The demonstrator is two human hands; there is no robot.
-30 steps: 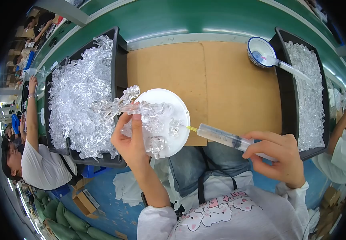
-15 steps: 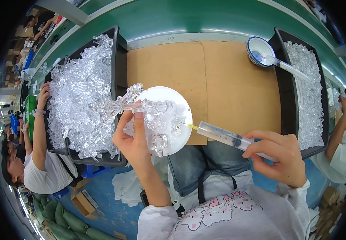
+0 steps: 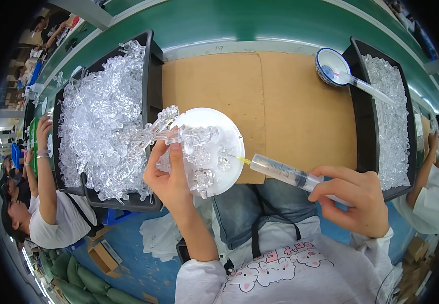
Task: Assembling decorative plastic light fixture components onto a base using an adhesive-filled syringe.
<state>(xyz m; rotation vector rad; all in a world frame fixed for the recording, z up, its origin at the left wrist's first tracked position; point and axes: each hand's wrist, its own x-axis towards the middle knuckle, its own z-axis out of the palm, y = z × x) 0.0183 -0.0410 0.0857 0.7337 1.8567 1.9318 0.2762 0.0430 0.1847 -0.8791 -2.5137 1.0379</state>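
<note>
My left hand (image 3: pixel 169 169) pinches the stem of a branching clear plastic piece (image 3: pixel 166 134), its knobby clusters spread above a white round disc (image 3: pixel 231 126). In my right hand (image 3: pixel 354 200) is a clear syringe (image 3: pixel 283 169), its barrel lying across the fingers. Its yellow needle hub (image 3: pixel 243 160) points left, and the fine needle reaches the rightmost cluster (image 3: pixel 224 158); whether it touches the plastic I cannot tell. The disc lies below the clusters, near the front edge of a cardboard sheet (image 3: pixel 305 126).
A black bin (image 3: pixel 153 76) heaped with clear plastic pieces stands at the left. Another black bin (image 3: pixel 364 116) on the right holds smaller clear pieces. A blue-rimmed bowl (image 3: pixel 326 76) with a second syringe (image 3: pixel 369 87) leaning from it sits beside that bin. Co-workers (image 3: pixel 59 218) sit at both sides.
My hands, the syringe and the clear piece stay almost in place. The co-worker's arm at the left has shifted left, and the co-worker's hand at the right is lower.
</note>
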